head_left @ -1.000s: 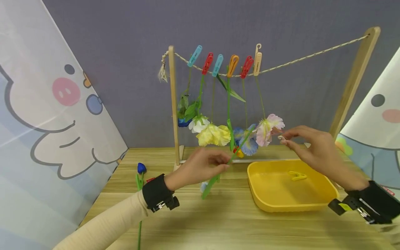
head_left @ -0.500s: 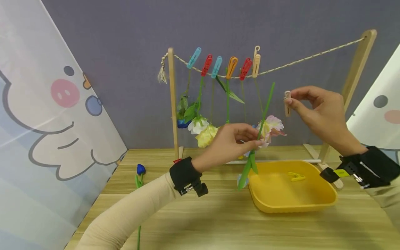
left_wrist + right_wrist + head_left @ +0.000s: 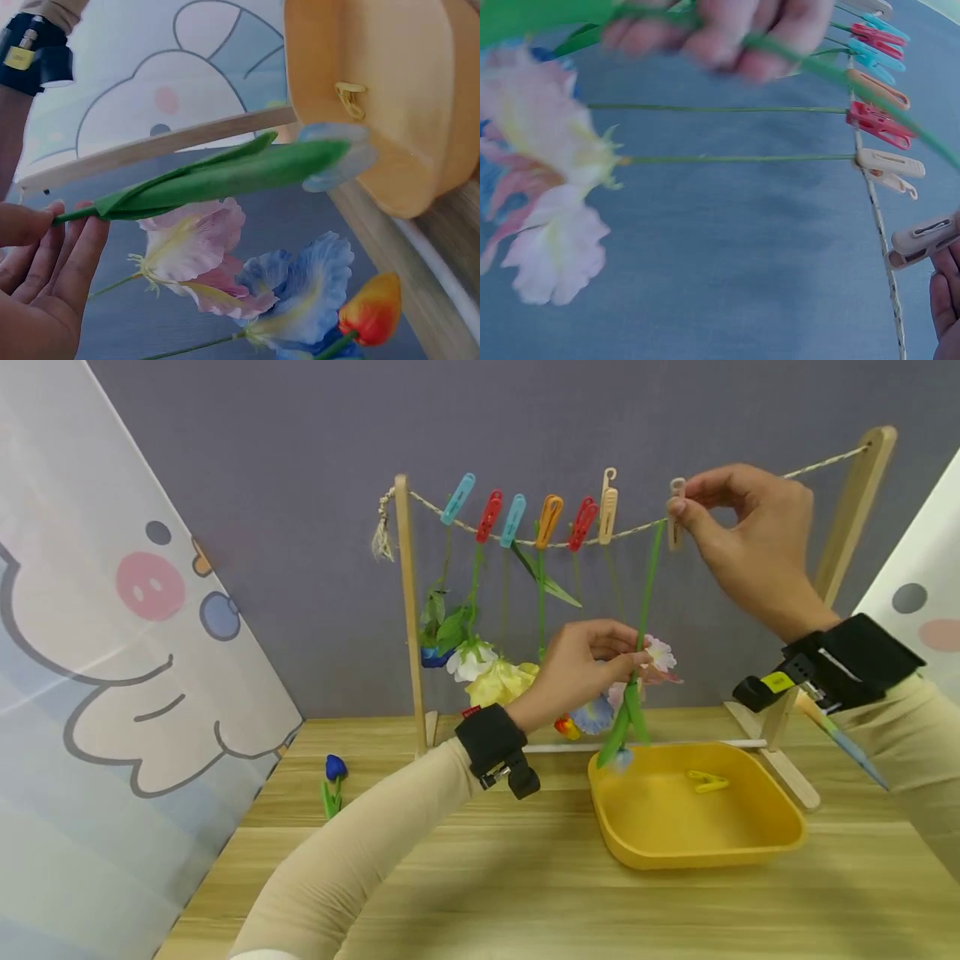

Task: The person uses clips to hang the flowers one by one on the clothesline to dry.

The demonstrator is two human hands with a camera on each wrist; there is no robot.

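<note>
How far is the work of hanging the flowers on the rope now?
Six pegs already hold flowers on the rope. The left hand holds a green stem up to it; the right hand pinches a beige peg there. One blue flower lies on the table.

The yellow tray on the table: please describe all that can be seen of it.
The yellow tray is a shallow, squarish dish with rounded corners and a raised rim, and it looks like smooth plastic. It sits flat on the wooden table, in front of the drying rack's right post. One yellow clothespin lies inside it, near the back. The pale blue bloom of the stem that the left hand holds hangs at its back left rim; contact cannot be told. No hand touches it.
</note>
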